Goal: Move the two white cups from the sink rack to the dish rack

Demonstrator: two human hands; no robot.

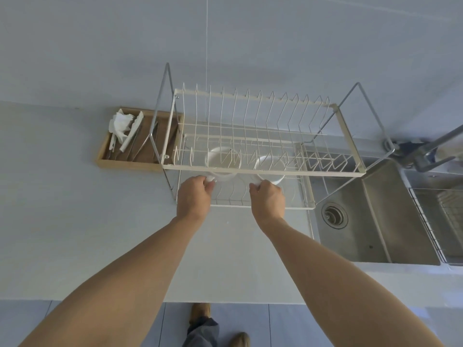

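Two white cups sit inside the lower tier of the cream wire dish rack (263, 169), seen through the bars of its upper tier. The left cup (221, 160) stands with its mouth up; the right cup (270, 169) lies just beside it, to the right, and looks slightly tilted. The left hand (194, 195) has its grip clenched on the left cup's handle at the near side of the rack. The right hand (268, 197) pinches the right cup's handle in the same way, fingers curled around it. Both bare forearms reach up from the bottom of the view.

The rack stands on a pale table (75, 209), with its right end reaching over a steel sink (370, 221). A drain (334, 216) shows in the sink's basin. At the far right edge a wire sink rack (441, 221) rests in a second basin. Left of the dish rack lies a wooden tray (130, 164) holding crumpled white paper (121, 123) and some thin utensils.
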